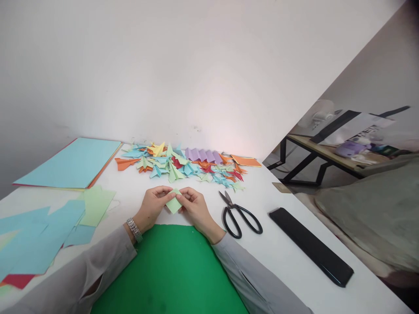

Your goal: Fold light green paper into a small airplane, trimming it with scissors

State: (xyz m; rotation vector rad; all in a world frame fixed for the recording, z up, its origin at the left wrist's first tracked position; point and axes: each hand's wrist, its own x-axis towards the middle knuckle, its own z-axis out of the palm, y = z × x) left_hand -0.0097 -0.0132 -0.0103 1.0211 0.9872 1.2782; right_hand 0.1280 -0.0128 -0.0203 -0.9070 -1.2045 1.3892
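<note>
A small light green paper square, turned like a diamond, is held up between my two hands over the table. My left hand pinches its left side between thumb and fingers. On the right, my right hand grips the other side, its thumb near the top corner. Fingertips behind the paper are partly hidden. Below the hands lies a green mat. Black-handled scissors rest to the right of my right hand, blades parted and pointing away.
Folded paper shapes in many colours lie heaped along the wall, with a purple pleated strip among them. Large coloured sheets are stacked at back left. Loose cut papers spread at left. A long black case lies near the right edge.
</note>
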